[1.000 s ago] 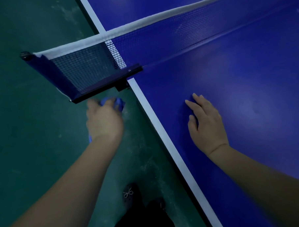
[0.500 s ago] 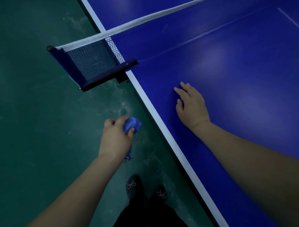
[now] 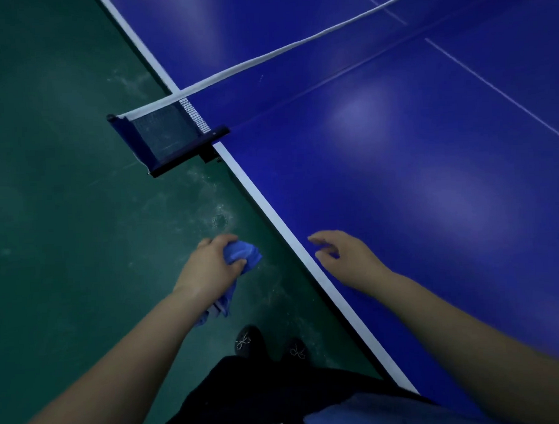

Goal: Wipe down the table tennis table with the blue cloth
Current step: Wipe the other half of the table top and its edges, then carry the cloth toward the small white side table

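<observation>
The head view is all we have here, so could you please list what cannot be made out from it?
- Blue cloth: mostly bunched inside the left hand; its full shape is hidden.
- Right hand: motion-blurred; whether it touches the table is unclear.
- Net: its far end is cut off by the top edge.
- Dirt on the table: dim light and glare hide it.
- Shoes: partly covered by dark clothing.

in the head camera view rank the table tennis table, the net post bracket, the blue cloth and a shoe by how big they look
1. table tennis table
2. net post bracket
3. blue cloth, bunched in the left hand, and shoe: look alike, so unranked.
</observation>
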Tool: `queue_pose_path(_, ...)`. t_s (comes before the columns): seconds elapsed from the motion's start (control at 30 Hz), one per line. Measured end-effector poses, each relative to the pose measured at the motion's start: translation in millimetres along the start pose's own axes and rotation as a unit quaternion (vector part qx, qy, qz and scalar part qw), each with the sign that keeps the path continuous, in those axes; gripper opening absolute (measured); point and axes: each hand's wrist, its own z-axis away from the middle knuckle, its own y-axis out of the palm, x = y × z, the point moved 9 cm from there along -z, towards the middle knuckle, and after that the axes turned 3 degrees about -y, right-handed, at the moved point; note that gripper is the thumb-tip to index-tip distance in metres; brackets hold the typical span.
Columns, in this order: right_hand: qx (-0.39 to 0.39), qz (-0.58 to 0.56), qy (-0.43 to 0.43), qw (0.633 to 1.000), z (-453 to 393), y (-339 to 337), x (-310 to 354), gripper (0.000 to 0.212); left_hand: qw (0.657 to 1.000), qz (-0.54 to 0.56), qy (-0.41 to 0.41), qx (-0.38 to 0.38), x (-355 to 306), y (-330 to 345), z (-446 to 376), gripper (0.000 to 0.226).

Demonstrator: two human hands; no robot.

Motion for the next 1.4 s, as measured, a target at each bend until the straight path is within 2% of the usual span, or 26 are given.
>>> queue_pose_path(0.17, -0.073, -0.058, 0.054, 0.994, 73, -5, -23, 0.028, 0.997, -0.025, 0.051, 0.048, -16, 4, 14, 0.053)
queue_pose_path(0.3, -0.16, -0.088, 0.1, 0.978, 121, -5, -29, 0.03, 0.985, -0.068, 0.131, 0.092, -41, 8, 17, 0.053)
queue_pose_path(0.5, -0.286, -0.167, 0.175, 0.927, 198, 34, -20, 0.027, 0.935, -0.144, 0.276, 0.167, -64, 16, 41, 0.051)
queue_pose_path(0.63, -0.353, -0.216, 0.213, 0.885, 251, 87, -10, 0.028, 0.909, -0.162, 0.314, 0.219, -50, 31, 64, 0.048)
queue_pose_path(0.83, -0.457, -0.224, 0.307, 0.804, 361, 165, -7, 0.032, 0.838, -0.215, 0.388, 0.319, -49, 87, 127, 0.047)
queue_pose_path(1.1, -0.585, -0.239, 0.4, 0.664, 530, 257, 3, 0.031, 0.701, -0.286, 0.541, 0.366, -90, 160, 273, 0.05)
queue_pose_path(1.27, -0.629, -0.26, 0.434, 0.59, 624, 326, 8, 0.032, 0.632, -0.327, 0.582, 0.394, -75, 216, 385, 0.05)
queue_pose_path(1.4, -0.647, -0.272, 0.47, 0.535, 718, 389, 12, 0.031, 0.589, -0.337, 0.6, 0.424, -48, 258, 487, 0.048)
